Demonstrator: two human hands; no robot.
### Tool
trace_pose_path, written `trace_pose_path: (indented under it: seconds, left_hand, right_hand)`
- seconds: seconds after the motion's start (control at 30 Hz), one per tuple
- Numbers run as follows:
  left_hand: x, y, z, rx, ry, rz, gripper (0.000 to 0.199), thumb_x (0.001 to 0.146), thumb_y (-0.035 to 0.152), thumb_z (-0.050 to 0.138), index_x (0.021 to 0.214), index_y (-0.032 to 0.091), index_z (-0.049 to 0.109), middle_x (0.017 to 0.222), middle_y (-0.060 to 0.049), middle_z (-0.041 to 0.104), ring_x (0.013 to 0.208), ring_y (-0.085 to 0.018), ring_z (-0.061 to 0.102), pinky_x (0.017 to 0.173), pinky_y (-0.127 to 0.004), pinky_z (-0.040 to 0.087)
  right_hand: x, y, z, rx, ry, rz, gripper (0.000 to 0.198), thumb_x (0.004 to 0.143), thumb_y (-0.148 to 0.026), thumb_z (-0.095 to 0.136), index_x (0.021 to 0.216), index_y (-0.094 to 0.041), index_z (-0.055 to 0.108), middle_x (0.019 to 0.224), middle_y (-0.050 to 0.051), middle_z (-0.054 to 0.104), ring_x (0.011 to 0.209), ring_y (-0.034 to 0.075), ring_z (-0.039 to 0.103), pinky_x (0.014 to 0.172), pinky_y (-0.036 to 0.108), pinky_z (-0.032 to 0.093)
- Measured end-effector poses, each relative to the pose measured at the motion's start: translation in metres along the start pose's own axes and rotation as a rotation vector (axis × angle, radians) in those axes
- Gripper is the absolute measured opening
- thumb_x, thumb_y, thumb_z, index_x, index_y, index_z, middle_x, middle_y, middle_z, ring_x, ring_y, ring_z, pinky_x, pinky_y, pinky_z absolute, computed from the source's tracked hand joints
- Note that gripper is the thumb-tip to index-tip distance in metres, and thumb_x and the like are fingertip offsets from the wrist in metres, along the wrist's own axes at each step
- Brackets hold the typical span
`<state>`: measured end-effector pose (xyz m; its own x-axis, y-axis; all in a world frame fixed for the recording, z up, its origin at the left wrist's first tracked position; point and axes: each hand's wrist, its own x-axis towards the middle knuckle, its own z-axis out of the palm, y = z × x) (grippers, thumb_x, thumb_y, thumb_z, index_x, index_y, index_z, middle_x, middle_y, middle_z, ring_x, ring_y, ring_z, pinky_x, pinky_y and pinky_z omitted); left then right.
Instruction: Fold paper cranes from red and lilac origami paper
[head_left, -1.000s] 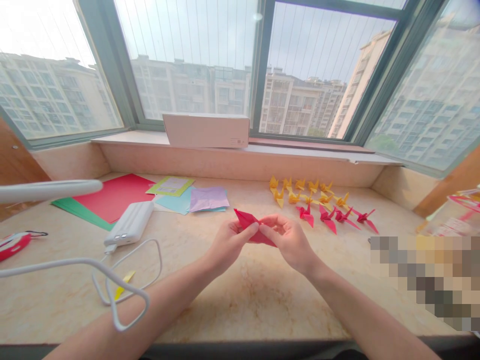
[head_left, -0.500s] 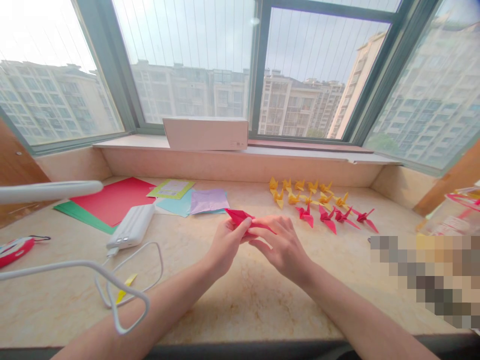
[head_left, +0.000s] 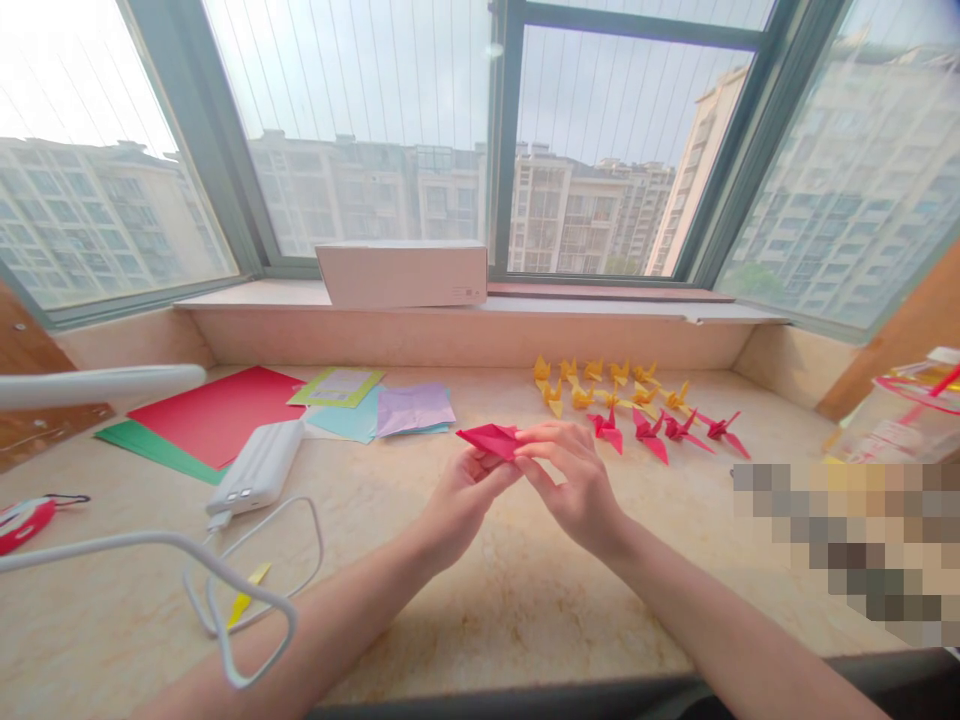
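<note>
A folded piece of red origami paper (head_left: 489,438), narrow and pointed at its left end, is held up over the counter between my two hands. My left hand (head_left: 469,495) grips it from below, fingers curled under it and thumb at its near edge. The fingertips and thumb of my right hand (head_left: 566,475) pinch its right end. Just beyond my right hand stand several red paper cranes (head_left: 651,432), with rows of yellow paper cranes (head_left: 583,396) behind them.
At the left lie red paper sheets (head_left: 217,415), green sheets (head_left: 161,452) and a purple sheet (head_left: 415,410). A white power bank (head_left: 259,468) with a looping cable (head_left: 319,540) sits near my left forearm. A plastic cup (head_left: 900,415) stands far right; a white box (head_left: 405,275) rests on the sill.
My left thumb has slid down off the top of the folded paper, so more of its upper face shows. My right fingers have shifted to its right end. The view has tilted slightly.
</note>
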<state>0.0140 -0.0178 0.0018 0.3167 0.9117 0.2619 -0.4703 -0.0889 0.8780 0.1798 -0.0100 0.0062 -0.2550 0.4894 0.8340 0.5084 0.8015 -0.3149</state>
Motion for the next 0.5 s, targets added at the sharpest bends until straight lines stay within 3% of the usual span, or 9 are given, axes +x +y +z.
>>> trace_pose_path:
  seconds: [0.3,0.5]
  left_hand:
    - [0.0002,0.0016,0.0035,0.077,0.008,0.041,0.022,0.087,0.028,0.07,0.107,0.019,0.072,0.117,-0.008,0.071,0.117,-0.025,0.061,0.105,-0.038,0.042]
    - [-0.0012,0.0002,0.005,0.036,0.04,0.033,0.023,0.088,0.032,0.068,0.105,0.017,0.073,0.113,-0.009,0.073,0.114,-0.025,0.063,0.106,-0.042,0.043]
  right_hand:
    - [0.0026,-0.005,0.0018,0.29,-0.021,0.336,0.01,0.088,-0.031,0.067,0.085,-0.025,0.075,0.113,0.006,0.065,0.108,0.024,0.06,0.097,0.043,0.046]
    - [0.0034,-0.0049,-0.0009,0.255,-0.002,0.263,0.007,0.087,-0.028,0.069,0.092,-0.025,0.073,0.106,0.006,0.069,0.104,0.024,0.061,0.095,0.044,0.046]
